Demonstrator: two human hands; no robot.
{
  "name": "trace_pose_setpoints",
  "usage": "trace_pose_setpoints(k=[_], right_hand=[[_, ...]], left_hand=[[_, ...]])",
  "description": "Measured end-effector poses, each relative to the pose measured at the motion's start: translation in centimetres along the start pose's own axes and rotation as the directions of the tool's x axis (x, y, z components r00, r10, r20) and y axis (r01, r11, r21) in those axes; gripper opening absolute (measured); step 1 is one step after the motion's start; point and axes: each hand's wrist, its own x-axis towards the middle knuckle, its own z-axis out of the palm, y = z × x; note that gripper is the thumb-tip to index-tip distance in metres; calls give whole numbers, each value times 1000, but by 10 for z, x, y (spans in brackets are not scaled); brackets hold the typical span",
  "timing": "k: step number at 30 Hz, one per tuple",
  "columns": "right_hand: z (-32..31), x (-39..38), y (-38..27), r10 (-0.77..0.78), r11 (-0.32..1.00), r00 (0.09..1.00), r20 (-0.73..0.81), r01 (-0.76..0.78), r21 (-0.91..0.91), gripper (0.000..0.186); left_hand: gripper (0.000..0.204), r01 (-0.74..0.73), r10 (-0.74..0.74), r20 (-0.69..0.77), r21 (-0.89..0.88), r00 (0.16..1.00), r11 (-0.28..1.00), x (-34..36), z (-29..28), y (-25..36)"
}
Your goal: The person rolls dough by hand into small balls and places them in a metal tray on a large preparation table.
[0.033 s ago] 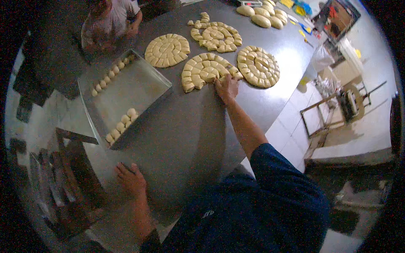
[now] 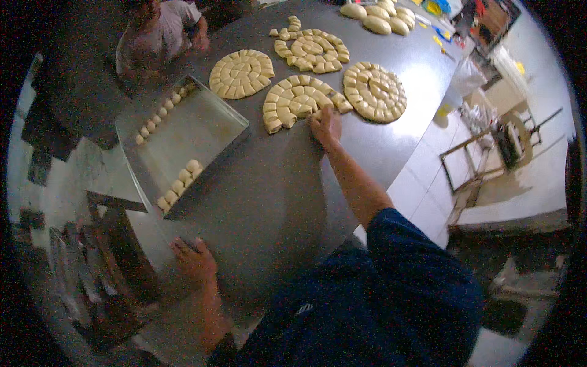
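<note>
My right hand (image 2: 326, 125) is at the near edge of a partly ringed disc of cut dough (image 2: 293, 101), its fingers closed around a dough piece mostly hidden under them. Next to those fingers, a few cut pieces (image 2: 342, 103) lie at the disc's right end, with a small gap before the rest. My left hand (image 2: 197, 260) rests at the table's near left edge, fingers apart, holding nothing. Close by the right hand lies a whole round of cut dough (image 2: 374, 92). Two more scored rounds lie farther back: a full one (image 2: 241, 73) and one with loose outer pieces (image 2: 313, 50).
A metal tray (image 2: 227, 113) on the left holds dough balls (image 2: 160, 113) along its far side and more (image 2: 181, 182) along its near side. Several large dough lumps (image 2: 376, 24) sit at the far right. A person (image 2: 160, 37) stands across the dark metal table (image 2: 251, 202).
The view has shifted slightly. My left hand's fingers have drawn in a little. My right hand has moved slightly left, and more of the gap in the dough beside it shows.
</note>
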Motion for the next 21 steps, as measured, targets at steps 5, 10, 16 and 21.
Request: trace_pose_setpoints(k=[5,10,16,21], right_hand=[[-50,-186,-127,-338,739,644,687,-271,617,44],[-126,-180,-84,-114,599,778,618,-443,668,27],[-140,-150,38,-580,664,431,691,742,94,48],[-49,-161,-23,-480,817,643,597,575,38,45]], left_hand=[[57,-183,93,-158,-841,983,510,-59,24,63],[37,257,-41,284,-784,958,565,-98,-20,89],[32,-598,594,-82,-37,801,801,-123,3,-29],[29,-456,472,-39,-341,881,822,-106,13,64]])
